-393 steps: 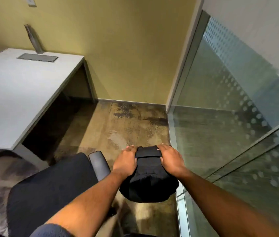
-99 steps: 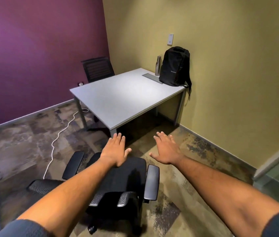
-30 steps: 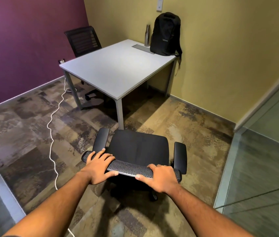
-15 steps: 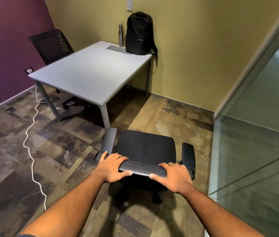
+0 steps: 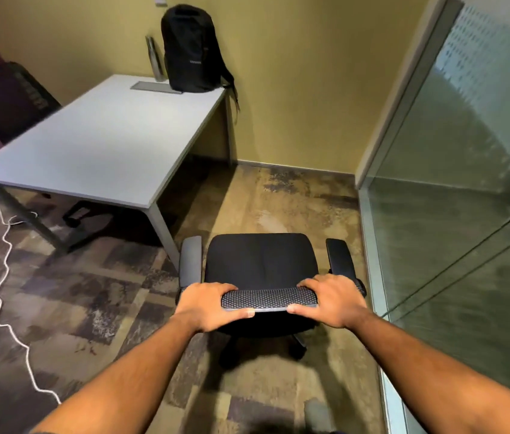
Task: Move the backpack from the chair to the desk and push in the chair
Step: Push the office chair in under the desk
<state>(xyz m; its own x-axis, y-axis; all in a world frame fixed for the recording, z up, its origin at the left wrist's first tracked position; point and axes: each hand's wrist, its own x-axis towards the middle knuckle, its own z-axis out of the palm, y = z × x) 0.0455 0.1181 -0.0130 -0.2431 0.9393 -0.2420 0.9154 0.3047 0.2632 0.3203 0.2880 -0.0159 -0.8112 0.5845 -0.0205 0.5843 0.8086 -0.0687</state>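
Black mesh chair (image 5: 260,261) back clamped by left hand (image 5: 206,303) and right hand (image 5: 330,300); one backpack (image 5: 189,50) on desk (image 5: 97,145).

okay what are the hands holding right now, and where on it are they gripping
Both the left hand and right hand grip the office chair by the mesh top edge of its backrest.

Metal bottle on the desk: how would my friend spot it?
Find the white rectangular desk, then its far end by the yellow wall. A tall black fabric backpack stands there; the slim silver metal bottle stands just left of it, shiny and much thinner.
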